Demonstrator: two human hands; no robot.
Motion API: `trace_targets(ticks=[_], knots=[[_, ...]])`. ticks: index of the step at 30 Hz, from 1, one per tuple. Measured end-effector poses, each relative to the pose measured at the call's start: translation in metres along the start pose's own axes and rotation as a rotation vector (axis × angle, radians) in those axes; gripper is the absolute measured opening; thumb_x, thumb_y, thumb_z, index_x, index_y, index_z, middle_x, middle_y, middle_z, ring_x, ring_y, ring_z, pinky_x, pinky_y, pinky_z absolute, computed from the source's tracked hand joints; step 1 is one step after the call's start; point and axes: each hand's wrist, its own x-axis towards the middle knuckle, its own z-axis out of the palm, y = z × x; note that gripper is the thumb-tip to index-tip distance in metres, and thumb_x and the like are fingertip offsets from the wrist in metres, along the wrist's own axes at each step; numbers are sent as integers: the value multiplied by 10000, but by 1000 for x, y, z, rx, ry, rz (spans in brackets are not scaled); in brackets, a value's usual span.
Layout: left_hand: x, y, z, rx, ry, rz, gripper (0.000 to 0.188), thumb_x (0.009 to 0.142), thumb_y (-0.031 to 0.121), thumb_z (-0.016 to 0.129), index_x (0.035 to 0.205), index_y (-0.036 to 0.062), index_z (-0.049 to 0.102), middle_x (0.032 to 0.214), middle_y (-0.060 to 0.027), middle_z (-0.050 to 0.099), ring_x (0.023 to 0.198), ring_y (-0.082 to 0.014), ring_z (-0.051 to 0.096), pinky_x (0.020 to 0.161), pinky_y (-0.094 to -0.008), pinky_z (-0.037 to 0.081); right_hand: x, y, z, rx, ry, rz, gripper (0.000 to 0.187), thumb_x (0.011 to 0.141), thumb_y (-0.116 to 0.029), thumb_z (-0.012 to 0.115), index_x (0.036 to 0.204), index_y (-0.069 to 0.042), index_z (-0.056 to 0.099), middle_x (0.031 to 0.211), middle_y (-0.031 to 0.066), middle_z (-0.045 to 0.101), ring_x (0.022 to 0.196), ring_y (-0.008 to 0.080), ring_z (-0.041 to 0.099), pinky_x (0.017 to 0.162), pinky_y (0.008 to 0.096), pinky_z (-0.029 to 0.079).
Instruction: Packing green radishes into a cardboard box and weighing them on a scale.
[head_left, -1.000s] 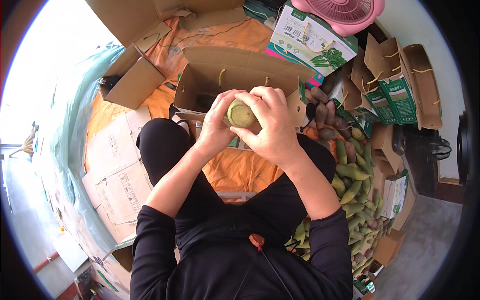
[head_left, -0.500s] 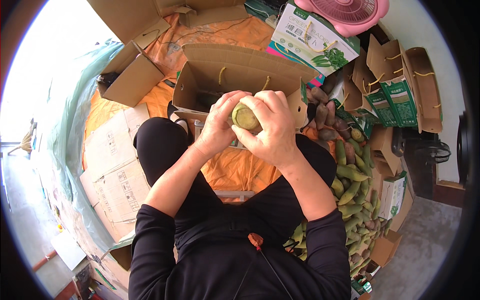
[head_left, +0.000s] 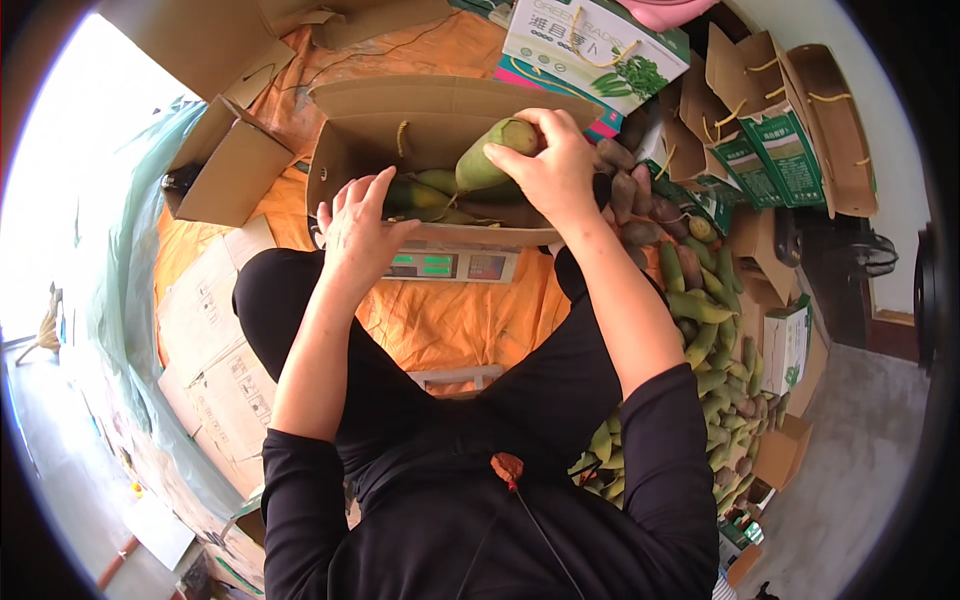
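Note:
A thick green radish (head_left: 486, 163) is in my right hand (head_left: 556, 172), thumb and fingers wrapped round its blunt end. It hangs tilted over an open cardboard box (head_left: 345, 130). Several green radishes (head_left: 430, 195) lie inside that box, partly hidden by the near wall. My left hand (head_left: 357, 228) holds nothing; its fingers are apart and reach over the box's near left rim. Whether they press on the rim I cannot tell. Under the box is a weighing scale (head_left: 450, 263) with a lit green display.
Loose green radishes (head_left: 712, 340) are heaped to my right, with brown-purple ones (head_left: 640, 205) at the far end. Open gift boxes (head_left: 790, 150) with yellow cord handles stand at the far right. Flattened cardboard (head_left: 215, 350) lies on the left over an orange sheet (head_left: 455, 335).
My hands have parted; both held the radish together before. The right has carried it over the box, and the left has let go and moved to the box's left rim. The view has shifted.

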Motion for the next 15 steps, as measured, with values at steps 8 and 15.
trace_targets(ticks=[8,15], knots=[[-6,-5,2,148,-153,1,657,736,317,745,1313,130,495,1277,-78,527,1273,-281,403,1081,-581,180,-9,8,-12,-365,-329,100,369,791,-313,684,1027,-32,646,999,159,651,940,340,619,819,405,489],[-12,-9,9,225,-172,30,645,705,305,769,1278,131,532,1284,-75,537,1283,-300,396,1093,-588,164,-25,12,-109,103,-247,269,335,819,-249,685,1075,-35,647,917,101,696,818,175,666,724,282,510]])
